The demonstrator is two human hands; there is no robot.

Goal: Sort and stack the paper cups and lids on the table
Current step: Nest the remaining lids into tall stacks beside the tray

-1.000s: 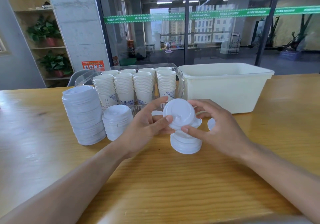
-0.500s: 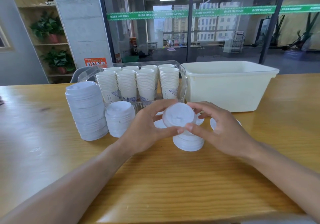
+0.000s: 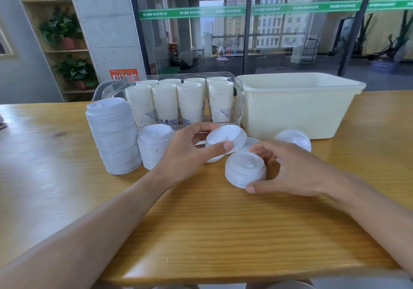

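The left hand (image 3: pixel 185 152) pinches a single white lid (image 3: pixel 225 140) between thumb and fingers, tilted and lifted just above the desk (image 3: pixel 201 233). The right hand (image 3: pixel 290 172) curls its fingers round a short stack of lids (image 3: pixel 244 169) standing on the desk. To the left stand a tall lid stack (image 3: pixel 112 136) and a shorter one (image 3: pixel 154 145). Behind, paper cups (image 3: pixel 178 101) sit stacked in a clear tray (image 3: pixel 238 101), beside a cream tub (image 3: pixel 297 105)
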